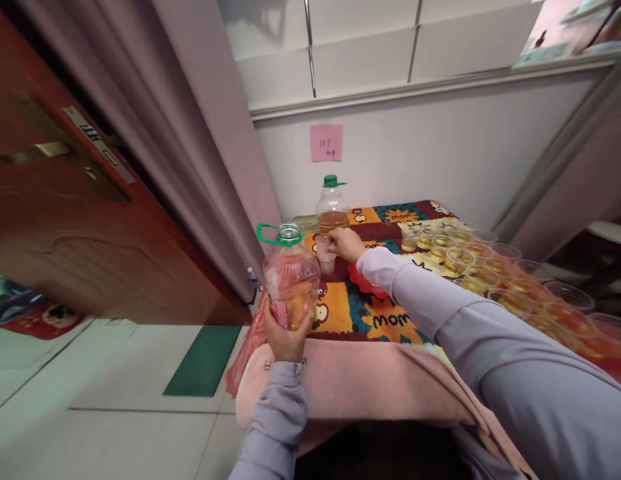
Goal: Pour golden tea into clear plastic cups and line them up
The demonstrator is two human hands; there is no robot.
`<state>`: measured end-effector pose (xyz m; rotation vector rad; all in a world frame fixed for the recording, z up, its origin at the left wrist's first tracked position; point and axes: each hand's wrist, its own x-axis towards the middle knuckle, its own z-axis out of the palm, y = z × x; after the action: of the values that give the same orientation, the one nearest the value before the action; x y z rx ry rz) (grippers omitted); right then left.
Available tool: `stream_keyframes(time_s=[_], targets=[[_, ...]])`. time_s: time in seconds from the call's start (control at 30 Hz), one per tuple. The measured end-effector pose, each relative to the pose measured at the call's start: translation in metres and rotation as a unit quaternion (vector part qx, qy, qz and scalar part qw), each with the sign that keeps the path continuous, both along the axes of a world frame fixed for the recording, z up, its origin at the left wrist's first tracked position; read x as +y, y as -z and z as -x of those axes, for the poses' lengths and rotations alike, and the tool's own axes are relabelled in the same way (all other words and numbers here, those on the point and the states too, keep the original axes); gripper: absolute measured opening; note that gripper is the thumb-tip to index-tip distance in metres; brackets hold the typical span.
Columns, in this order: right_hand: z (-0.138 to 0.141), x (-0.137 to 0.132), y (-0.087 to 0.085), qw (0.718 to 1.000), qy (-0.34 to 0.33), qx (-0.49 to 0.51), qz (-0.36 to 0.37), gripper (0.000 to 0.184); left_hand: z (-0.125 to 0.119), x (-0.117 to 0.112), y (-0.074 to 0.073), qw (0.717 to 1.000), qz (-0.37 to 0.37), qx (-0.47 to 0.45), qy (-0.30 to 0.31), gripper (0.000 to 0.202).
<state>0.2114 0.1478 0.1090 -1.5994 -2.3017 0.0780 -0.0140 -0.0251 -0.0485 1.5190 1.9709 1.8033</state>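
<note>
My left hand [287, 339] is wrapped round the lower part of a large clear plastic jug [294, 280]. The jug is uncapped, has a green ring handle at its neck, and holds some amber liquid. Further back, my right hand [346, 244] pinches the rim of a clear plastic cup [325, 257], which looks like part of a nested stack. Behind that cup stands a second jug [332, 208] with a green cap, partly filled with darker amber liquid. A red dish [365, 280] lies under my right forearm, mostly hidden by it.
Many clear cups of yellow liquid [457, 260] stand in rows along the table's right side. A patterned cloth [390, 323] covers the table. A pink cloth [380, 380] lies at the near edge, and a red plastic bag [247, 353] hangs at the left. Behind is a wall.
</note>
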Motion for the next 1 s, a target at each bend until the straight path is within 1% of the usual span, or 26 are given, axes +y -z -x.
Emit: stream_keyframes(time_s=[0.1,0.2,0.27,0.33,0.4,0.47,0.57,0.63,0.7,0.73,0.8,1.0], targets=[[0.0,0.0,-0.009,0.999,0.009,0.035,-0.022,0.017,0.001,0.001,0.0,1.0,0.0,-0.002,0.005,0.116],[-0.008,0.0,-0.028,0.995,0.004,0.08,-0.062,0.015,0.002,0.003,-0.001,1.0,-0.002,-0.006,0.017,0.118],[-0.023,-0.002,-0.044,0.986,-0.004,0.128,-0.106,0.012,0.002,0.003,-0.001,1.0,0.002,-0.008,0.022,0.12],[-0.046,-0.008,-0.055,0.975,-0.01,0.162,-0.148,0.01,0.001,0.003,-0.002,1.0,0.005,-0.007,0.022,0.12],[-0.075,-0.019,-0.056,0.972,-0.014,0.161,-0.173,0.011,0.0,0.003,-0.002,1.0,0.004,-0.002,0.025,0.12],[-0.104,-0.034,-0.045,0.974,-0.011,0.138,-0.177,0.013,0.0,0.004,-0.003,0.999,0.0,0.008,0.031,0.121],[-0.138,-0.057,-0.011,0.987,0.006,0.082,-0.137,0.015,-0.001,0.004,-0.005,0.999,-0.002,0.025,0.031,0.12],[-0.153,-0.069,0.012,0.994,0.034,0.051,-0.095,0.015,-0.001,0.004,-0.006,0.999,-0.003,0.035,0.026,0.12],[-0.161,-0.076,0.03,0.996,0.061,0.029,-0.055,0.017,-0.002,0.004,-0.008,0.999,-0.004,0.046,0.027,0.121],[-0.163,-0.078,0.035,0.997,0.069,0.021,-0.04,0.019,-0.003,0.004,-0.008,0.998,-0.004,0.051,0.027,0.121],[-0.163,-0.081,0.041,0.997,0.075,0.006,-0.021,0.022,-0.004,0.004,-0.009,0.998,0.0,0.056,0.026,0.121],[-0.157,-0.085,0.043,0.996,0.089,-0.013,0.007,0.023,-0.006,0.003,-0.009,0.998,-0.002,0.058,0.028,0.125]])
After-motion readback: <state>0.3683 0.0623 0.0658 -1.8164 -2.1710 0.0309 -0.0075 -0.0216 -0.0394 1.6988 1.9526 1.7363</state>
